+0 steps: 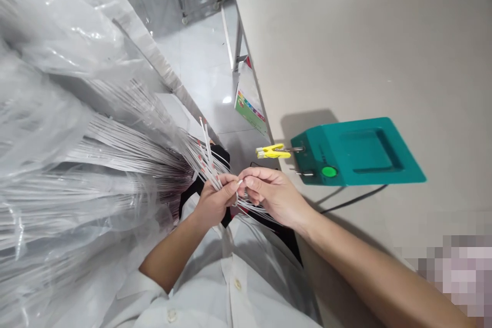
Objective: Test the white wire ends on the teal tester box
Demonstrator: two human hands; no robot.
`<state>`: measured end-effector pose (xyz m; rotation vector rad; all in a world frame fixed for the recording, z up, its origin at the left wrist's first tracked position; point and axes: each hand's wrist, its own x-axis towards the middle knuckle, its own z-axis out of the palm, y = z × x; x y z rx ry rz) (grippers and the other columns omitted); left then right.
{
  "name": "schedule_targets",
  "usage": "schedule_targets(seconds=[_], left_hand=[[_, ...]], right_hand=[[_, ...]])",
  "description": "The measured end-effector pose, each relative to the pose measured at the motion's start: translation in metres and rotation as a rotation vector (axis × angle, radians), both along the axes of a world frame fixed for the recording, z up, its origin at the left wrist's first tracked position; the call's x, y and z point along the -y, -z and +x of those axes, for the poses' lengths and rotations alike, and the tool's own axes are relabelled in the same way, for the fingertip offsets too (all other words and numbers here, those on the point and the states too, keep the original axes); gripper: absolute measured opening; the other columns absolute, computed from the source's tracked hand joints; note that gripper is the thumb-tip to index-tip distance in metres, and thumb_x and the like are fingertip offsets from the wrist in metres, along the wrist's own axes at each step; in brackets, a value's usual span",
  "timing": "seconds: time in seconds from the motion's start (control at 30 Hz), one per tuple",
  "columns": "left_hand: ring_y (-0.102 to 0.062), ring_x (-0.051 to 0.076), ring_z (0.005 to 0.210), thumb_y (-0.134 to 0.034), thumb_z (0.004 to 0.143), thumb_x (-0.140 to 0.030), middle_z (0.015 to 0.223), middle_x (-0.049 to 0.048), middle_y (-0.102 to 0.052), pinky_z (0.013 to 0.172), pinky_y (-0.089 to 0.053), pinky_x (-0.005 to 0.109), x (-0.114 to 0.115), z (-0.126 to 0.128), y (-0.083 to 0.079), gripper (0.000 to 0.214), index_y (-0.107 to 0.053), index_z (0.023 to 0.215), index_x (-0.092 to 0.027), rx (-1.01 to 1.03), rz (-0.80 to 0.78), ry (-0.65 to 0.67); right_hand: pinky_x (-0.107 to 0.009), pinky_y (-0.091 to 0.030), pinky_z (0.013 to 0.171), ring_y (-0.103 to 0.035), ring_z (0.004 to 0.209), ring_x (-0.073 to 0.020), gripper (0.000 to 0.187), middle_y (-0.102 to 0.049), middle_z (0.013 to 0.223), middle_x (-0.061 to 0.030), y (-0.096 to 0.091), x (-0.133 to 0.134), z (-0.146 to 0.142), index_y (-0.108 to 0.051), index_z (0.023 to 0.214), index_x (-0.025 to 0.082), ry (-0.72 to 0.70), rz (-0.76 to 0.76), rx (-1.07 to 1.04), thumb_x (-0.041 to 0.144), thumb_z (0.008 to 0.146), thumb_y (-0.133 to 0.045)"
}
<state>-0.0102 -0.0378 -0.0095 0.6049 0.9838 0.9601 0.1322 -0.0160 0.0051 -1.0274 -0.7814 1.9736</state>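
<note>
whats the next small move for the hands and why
Perhaps draw the white wire tip slightly clear with the right hand, while the left hand steadies the white cables. The fingertips of both hands meet at that tip, several cables run together through the left hand, and neither hand touches the teal device.

No wording can be read for certain; on the printed package (249, 102) below the long edge of the desk (346, 51), a strip of coloured squares (251, 110) bears pale characters, too small and blurred to make out, along a green panel (249, 120); on the teal device (342, 151), set on the desk close to that same edge, small dark marks run beside the green button (329, 171), too faint to decipher.
</note>
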Motion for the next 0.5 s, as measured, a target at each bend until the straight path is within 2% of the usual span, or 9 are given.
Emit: schedule_targets(seconds=[0.13,0.27,0.37,0.43,0.5], left_hand=[[-0.026,0.0,0.036,-0.073,0.063,-0.04,0.053,-0.0037,-0.052,0.038,-0.017,0.019,-0.002,0.005,-0.002,0.031,-0.06,0.068,-0.013,0.04,-0.027,-0.058],[-0.029,0.001,0.038,-0.071,0.066,-0.038,0.057,-0.0022,-0.055,0.039,-0.018,0.019,0.001,0.007,-0.002,0.028,-0.063,0.074,-0.012,-0.076,-0.028,-0.097],[-0.031,0.002,0.04,-0.069,0.068,-0.039,0.058,-0.002,-0.056,0.039,-0.02,0.019,0.005,0.007,-0.001,0.028,-0.064,0.077,-0.012,-0.236,-0.002,-0.083],[-0.032,0.003,0.041,-0.067,0.071,-0.04,0.055,-0.003,-0.054,0.041,-0.023,0.02,0.008,0.006,0.0,0.028,-0.064,0.072,-0.013,-0.323,0.026,-0.07],[-0.037,0.004,0.044,-0.064,0.073,-0.04,0.055,-0.0029,-0.053,0.044,-0.027,0.02,0.01,0.006,-0.001,0.027,-0.064,0.072,-0.013,-0.385,0.055,-0.07]], right_hand=[[-0.02,-0.03,0.04,-0.037,0.042,-0.0044,0.027,-0.06,0.056,0.0005,-0.002,-0.001,-0.001,-0.068,0.073,0.015,0.033,-0.048,-0.02,0.039,0.063,-0.073],[-0.021,-0.031,0.042,-0.039,0.043,-0.0059,0.027,-0.059,0.054,0.001,0.0,-0.002,-0.001,-0.068,0.072,0.015,0.068,0.057,0.141,0.041,0.067,-0.069],[-0.025,-0.041,0.05,-0.05,0.053,-0.0105,0.023,-0.061,0.062,-0.0012,0.006,-0.001,0.001,-0.067,0.072,0.017,0.106,0.324,0.362,0.039,0.073,-0.063],[-0.026,-0.045,0.06,-0.056,0.064,-0.0129,0.02,-0.063,0.069,-0.0028,0.009,0.001,0.004,-0.066,0.072,0.018,0.117,0.562,0.542,0.033,0.081,-0.056],[-0.026,-0.045,0.063,-0.057,0.069,-0.0137,0.023,-0.063,0.073,-0.0045,0.011,0.002,0.007,-0.065,0.074,0.018,0.07,0.823,0.735,0.025,0.086,-0.046]])
